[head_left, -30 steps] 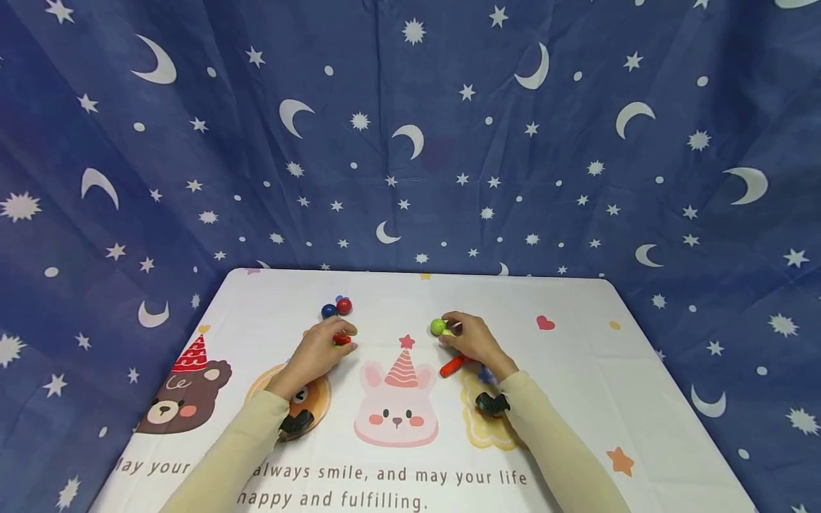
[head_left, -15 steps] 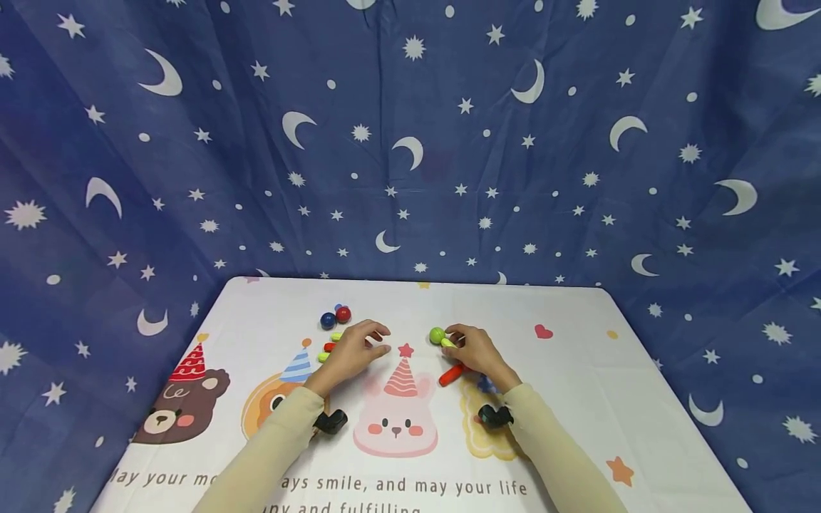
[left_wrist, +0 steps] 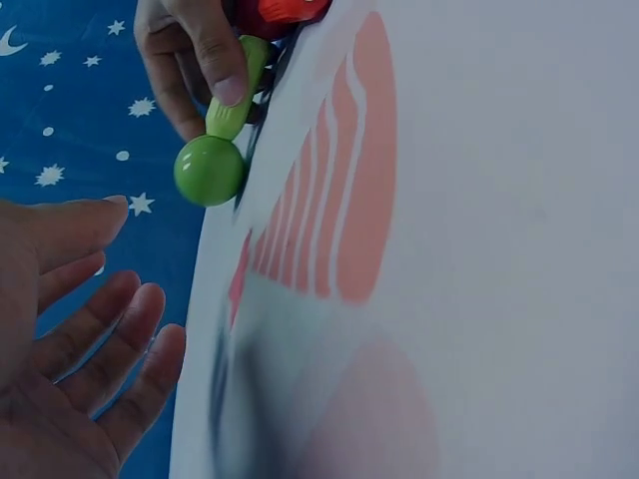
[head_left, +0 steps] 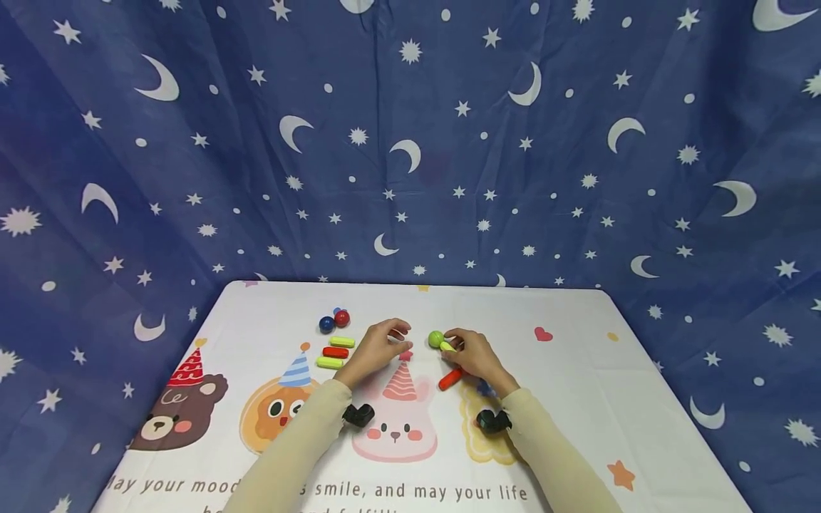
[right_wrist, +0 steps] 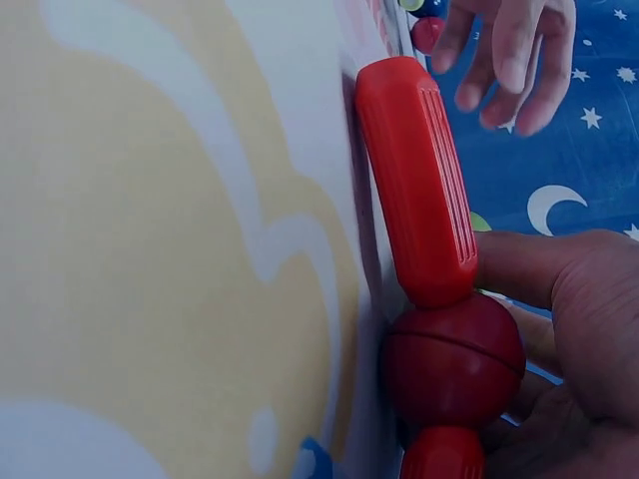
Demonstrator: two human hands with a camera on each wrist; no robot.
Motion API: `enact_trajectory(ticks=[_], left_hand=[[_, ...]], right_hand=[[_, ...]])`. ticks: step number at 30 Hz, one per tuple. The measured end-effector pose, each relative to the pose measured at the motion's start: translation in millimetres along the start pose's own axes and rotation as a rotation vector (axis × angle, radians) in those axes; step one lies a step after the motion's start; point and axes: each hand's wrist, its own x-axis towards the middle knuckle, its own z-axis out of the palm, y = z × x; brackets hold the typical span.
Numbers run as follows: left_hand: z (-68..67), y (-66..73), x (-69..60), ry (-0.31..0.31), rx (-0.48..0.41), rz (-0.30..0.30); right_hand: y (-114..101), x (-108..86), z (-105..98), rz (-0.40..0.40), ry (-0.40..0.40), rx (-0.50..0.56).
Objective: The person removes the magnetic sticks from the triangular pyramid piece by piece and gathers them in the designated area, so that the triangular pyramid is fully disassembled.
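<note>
My right hand pinches a yellow-green ribbed stick between thumb and fingers. A green ball sits at that stick's left end. Close by the same hand, a red ribbed stick touches a dark red ball, with a second red stick on the ball's other side; the right fingers partly hide this group in the head view. My left hand hovers left of the green ball, holding nothing, its fingers apart and loosely bent. A gap separates it from the ball.
Left of the left hand lie a red stick and two yellow-green sticks. Behind them are a blue ball and a red ball. A white printed cloth covers the table; a blue star-patterned curtain hangs behind.
My left hand has moved right, away from the loose sticks on the left, which now show fully. The right hand keeps its hold on the yellow-green stick, almost in place.
</note>
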Motion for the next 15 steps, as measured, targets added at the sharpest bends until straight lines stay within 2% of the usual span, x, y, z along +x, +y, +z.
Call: enact_trajectory(ticks=[7, 15], left_hand=[[15.0, 0.8, 8.8, -0.018, -0.062, -0.036], [25.7, 4.8, 13.2, -0.073, -0.038, -0.042]], right_hand=[[-3, -3.0, 1, 0.010, 0.012, 0.018], [-1, -4.4, 3, 0.015, 0.000, 0.028]])
